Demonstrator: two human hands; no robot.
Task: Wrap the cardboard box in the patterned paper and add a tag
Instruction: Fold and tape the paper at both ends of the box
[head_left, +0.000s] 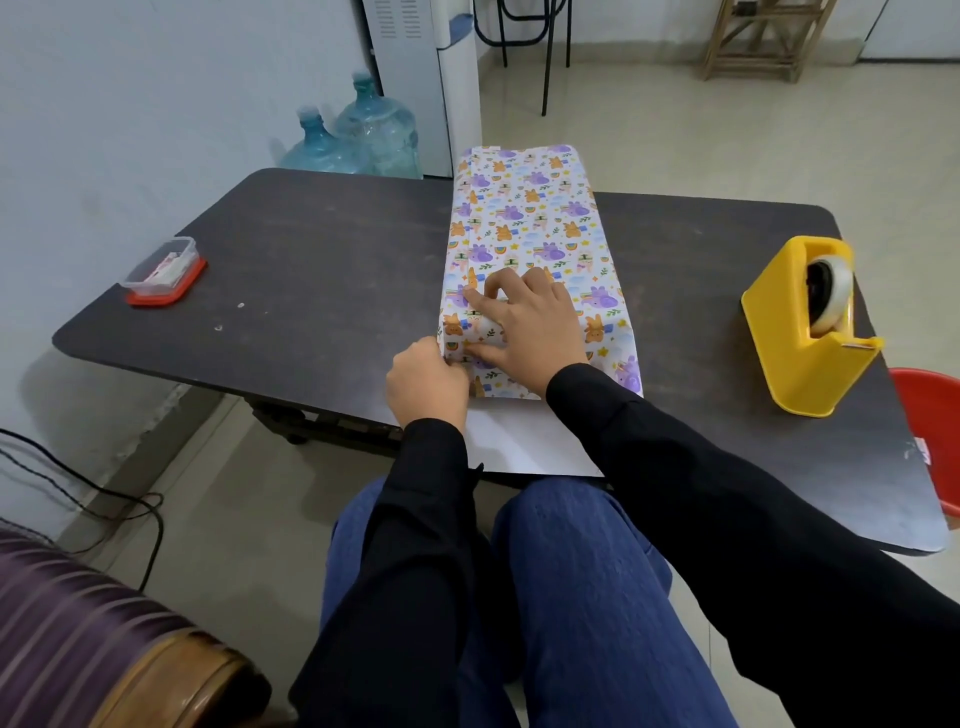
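One clear plastic tub sits on a red lid at the table's left end, with small cards inside. Two blue water jugs stand on the floor behind the table. One dark table.

One box lies mid-table, long axis running away from the person, with its far end past the table's back edge. It is fully covered by the patterned paper, so no cardboard shows. The print is purple and orange animals, rainbows and stars on white. A seam runs along the top near the left edge. The paper's plain white underside sticks out flat from the near end, toward the person.

Left hand: fingers curled, pinching the paper at the box's near left corner. Right hand: resting on top of the box, index finger and thumb spread and pressing the paper down by the left edge, other fingers bent.

One yellow tape dispenser with one roll stands at the right of the table, well apart from the box. One red plastic item is cut off at the right edge.
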